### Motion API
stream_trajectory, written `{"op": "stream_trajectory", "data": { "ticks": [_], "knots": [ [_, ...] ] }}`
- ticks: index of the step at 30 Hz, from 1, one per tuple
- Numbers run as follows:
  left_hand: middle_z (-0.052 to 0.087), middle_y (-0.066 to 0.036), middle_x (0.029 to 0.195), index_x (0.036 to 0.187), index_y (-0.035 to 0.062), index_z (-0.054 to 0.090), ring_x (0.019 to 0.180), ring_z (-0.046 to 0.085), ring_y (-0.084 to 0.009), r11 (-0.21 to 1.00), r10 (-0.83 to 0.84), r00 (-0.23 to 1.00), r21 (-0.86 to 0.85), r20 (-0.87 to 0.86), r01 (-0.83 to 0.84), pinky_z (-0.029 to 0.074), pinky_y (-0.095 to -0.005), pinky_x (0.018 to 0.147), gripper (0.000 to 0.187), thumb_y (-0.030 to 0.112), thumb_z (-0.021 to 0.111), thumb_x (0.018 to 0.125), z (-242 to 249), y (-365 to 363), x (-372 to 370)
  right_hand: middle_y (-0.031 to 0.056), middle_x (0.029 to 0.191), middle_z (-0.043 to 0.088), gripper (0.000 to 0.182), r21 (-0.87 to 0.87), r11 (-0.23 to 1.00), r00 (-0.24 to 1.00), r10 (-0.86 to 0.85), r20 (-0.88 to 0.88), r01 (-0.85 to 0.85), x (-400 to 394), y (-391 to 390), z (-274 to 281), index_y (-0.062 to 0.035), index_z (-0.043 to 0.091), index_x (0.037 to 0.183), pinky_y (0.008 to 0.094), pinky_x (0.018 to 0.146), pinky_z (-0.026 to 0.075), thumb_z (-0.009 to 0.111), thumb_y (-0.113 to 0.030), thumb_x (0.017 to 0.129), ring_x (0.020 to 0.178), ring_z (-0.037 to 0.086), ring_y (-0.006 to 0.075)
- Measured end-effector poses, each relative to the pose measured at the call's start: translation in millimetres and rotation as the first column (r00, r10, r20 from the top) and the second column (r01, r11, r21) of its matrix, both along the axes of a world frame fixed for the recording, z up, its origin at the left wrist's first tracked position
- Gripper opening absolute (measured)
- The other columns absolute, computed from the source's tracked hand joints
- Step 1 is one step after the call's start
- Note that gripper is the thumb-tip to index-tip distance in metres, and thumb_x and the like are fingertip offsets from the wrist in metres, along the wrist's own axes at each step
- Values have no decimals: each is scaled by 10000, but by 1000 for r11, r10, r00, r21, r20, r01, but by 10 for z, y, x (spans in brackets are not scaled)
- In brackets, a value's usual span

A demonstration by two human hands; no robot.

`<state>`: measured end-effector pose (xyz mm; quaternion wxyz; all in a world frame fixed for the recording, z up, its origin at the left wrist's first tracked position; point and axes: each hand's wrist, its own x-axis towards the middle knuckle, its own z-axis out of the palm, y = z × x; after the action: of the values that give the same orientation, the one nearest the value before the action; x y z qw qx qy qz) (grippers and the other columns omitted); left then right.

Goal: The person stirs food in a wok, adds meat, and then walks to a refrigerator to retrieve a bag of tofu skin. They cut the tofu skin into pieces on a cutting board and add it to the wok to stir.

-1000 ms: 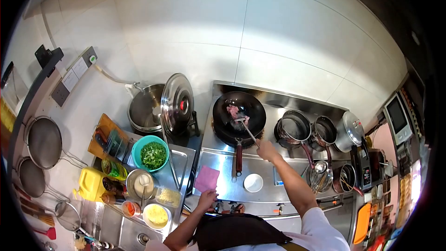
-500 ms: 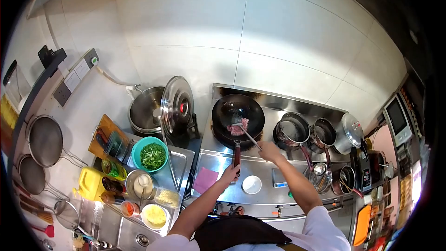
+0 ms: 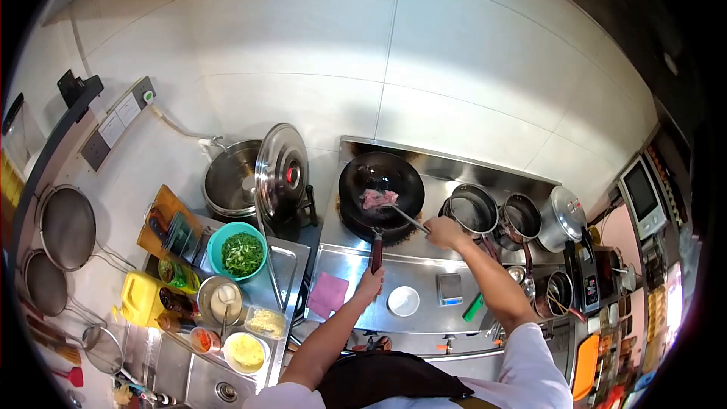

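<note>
The left hand (image 3: 369, 285) grips the wok (image 3: 381, 191); the right hand (image 3: 447, 232) holds a spatula (image 3: 409, 218) at the meat (image 3: 379, 198) inside.

A pale tiled wall (image 3: 288, 23) is rising behind the stove (image 3: 421, 273), catching bright light. Left of the stove, sockets (image 3: 95, 151) are lining a side wall (image 3: 155, 153) above a steel sink (image 3: 198, 380).

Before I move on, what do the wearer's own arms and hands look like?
The left hand and right hand are bare, with no gloves showing. The forearms are uncovered below short white fabric sleeves. A dark cloth apron covers the front. No cables or markings show on the arms.
</note>
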<state>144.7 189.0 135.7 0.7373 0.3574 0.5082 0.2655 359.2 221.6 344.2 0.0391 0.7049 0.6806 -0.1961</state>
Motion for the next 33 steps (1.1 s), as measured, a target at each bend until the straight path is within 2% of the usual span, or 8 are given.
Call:
{"op": "stream_trajectory", "data": {
  "ticks": [3,8,15,23,27,29,30,33],
  "knots": [
    [507,-25,729,1065,51,496,496,464,-112,1000,1,1000,-12,-9,-1,419,-271,416,299,312,563,934,-87,54,-43,138,661,635,185,-100,943,801,-323,-504,318,173,-9,-165,16,640,944,344,450,472,574,-92,809,494,606,200],
    [503,-30,726,1076,53,497,513,492,-116,1000,-8,1000,13,-12,8,443,-274,431,318,330,561,935,-74,22,-65,83,640,571,120,-511,727,363,-679,-638,459,384,157,233,20,567,879,269,344,373,552,-99,873,427,495,119],
    [640,-88,899,1197,51,501,581,573,-123,999,40,997,-37,71,-37,498,-245,524,424,409,440,978,-109,-481,-476,90,676,578,124,-760,561,122,-823,-555,329,753,282,-100,-12,527,872,221,336,363,535,-130,909,417,474,88],
    [633,-86,872,1178,64,516,625,565,-129,981,60,993,-179,-105,-78,460,-250,517,329,320,488,974,-180,-1112,-1244,-12,624,449,125,-706,682,-262,-658,-706,190,-153,209,-1434,-93,505,919,246,370,314,437,-189,961,461,400,98],
    [635,-90,838,1200,41,506,628,571,-130,989,35,998,-144,-49,-42,478,-263,539,340,299,473,980,-389,-1188,-1508,-17,622,455,125,-508,779,-15,-541,-841,367,-256,232,-1477,-105,531,962,249,346,301,443,-194,963,441,390,93],
    [635,-88,827,1212,31,499,634,580,-135,993,51,991,-100,-123,-64,491,-265,553,353,297,473,981,-387,-1253,-1562,42,637,533,171,-234,831,429,-476,-768,504,-188,165,-1360,-85,556,1037,303,419,419,470,-204,950,495,515,170],
    [640,-99,870,1230,32,492,647,589,-148,994,32,994,-101,-102,-42,502,-271,568,375,310,484,979,-419,-1253,-1594,122,685,608,222,123,900,784,-290,-549,419,-151,155,-1384,-82,566,1103,404,590,511,481,-179,923,669,636,289],
    [640,-110,916,1236,33,491,661,593,-157,992,47,995,-116,-83,-56,502,-270,568,385,315,500,973,-475,-1313,-1580,168,818,651,317,263,927,963,-267,-45,269,-261,-64,-986,-108,549,1190,475,754,507,499,-135,879,869,648,363]
  ]
}}
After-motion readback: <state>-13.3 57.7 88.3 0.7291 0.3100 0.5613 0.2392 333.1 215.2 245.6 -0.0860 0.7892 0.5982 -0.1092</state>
